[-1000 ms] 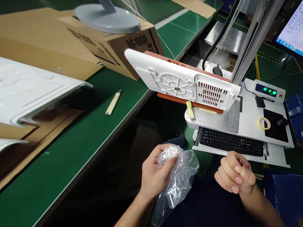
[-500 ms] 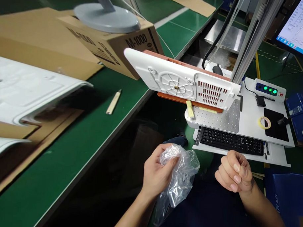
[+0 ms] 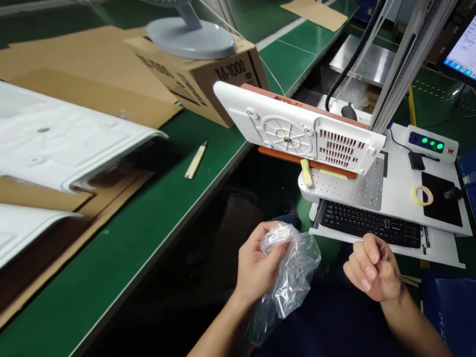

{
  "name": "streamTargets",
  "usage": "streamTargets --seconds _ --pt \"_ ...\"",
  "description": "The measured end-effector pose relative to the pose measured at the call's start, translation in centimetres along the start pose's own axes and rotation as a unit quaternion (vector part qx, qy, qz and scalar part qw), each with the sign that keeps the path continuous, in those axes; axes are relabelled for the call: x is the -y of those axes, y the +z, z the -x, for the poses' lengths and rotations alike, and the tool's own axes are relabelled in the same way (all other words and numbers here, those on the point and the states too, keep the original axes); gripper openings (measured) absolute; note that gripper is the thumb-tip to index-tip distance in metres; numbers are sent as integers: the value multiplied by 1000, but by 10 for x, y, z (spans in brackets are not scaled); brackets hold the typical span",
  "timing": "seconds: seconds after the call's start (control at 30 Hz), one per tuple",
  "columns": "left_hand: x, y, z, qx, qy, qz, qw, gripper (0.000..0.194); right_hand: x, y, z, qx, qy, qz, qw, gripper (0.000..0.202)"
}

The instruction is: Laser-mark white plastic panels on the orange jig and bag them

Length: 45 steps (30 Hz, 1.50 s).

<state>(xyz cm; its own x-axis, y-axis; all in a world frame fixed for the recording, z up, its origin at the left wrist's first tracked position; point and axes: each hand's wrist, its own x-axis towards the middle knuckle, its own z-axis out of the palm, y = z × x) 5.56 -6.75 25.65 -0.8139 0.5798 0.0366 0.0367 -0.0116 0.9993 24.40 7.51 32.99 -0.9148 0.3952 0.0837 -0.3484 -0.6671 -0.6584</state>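
My left hand [image 3: 258,262] is closed around a crumpled clear plastic bag [image 3: 291,282], whose loose end hangs down in front of my body. To its right, my right hand [image 3: 373,269] is held in the air with curled fingers and the thumb near them; nothing shows in it. Beyond both hands, a white plastic panel [image 3: 288,133] with round ribs and a vent grille stands tilted against an orange-brown fixture [image 3: 268,152] on a white machine. The keyboard [image 3: 371,224] lies just past my right hand on a pull-out tray.
On the green bench [image 3: 159,196] at left are large white panels [image 3: 67,136], cardboard sheets [image 3: 105,64] and a utility knife [image 3: 195,160]. A carton [image 3: 210,78] carries a grey fan [image 3: 192,36]. Yellow tape [image 3: 422,195] lies by a control box [image 3: 433,141]; a monitor [image 3: 471,51] stands at right.
The view has shifted slightly, so the surroundings appear further right. My left hand keeps hold of the plastic bag. My right hand's fingers have loosened a little.
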Motion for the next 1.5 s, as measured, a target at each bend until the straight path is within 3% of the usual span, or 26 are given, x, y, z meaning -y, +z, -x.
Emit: streamTargets --seconds 0.3,0.67,0.8,0.93,1.03,1.1,1.27,1.5 --pt "-5 3 0 7 3 1 1000 18 0 -1 0 -4 -18 -10 1000 31" --pt "-6 3 4 20 14 3 1000 14 1 -6 5 -57 -17 48 997 41" --pt "3 2 7 41 56 -7 998 21 1 -5 5 -50 -29 46 997 51" --pt "2 2 6 108 179 6 978 61 2 1 2 -62 -38 50 996 40" --pt "-11 3 4 251 239 -5 938 58 2 5 0 -76 -37 75 994 33" --pt "-23 7 4 319 235 -21 918 49 1 8 -1 -97 -37 97 990 33" --pt "-41 21 9 310 202 -34 928 37 1 11 -1 -134 -37 106 985 33" --pt "-40 23 11 315 174 -19 933 26 5 12 6 -57 -17 28 998 27"
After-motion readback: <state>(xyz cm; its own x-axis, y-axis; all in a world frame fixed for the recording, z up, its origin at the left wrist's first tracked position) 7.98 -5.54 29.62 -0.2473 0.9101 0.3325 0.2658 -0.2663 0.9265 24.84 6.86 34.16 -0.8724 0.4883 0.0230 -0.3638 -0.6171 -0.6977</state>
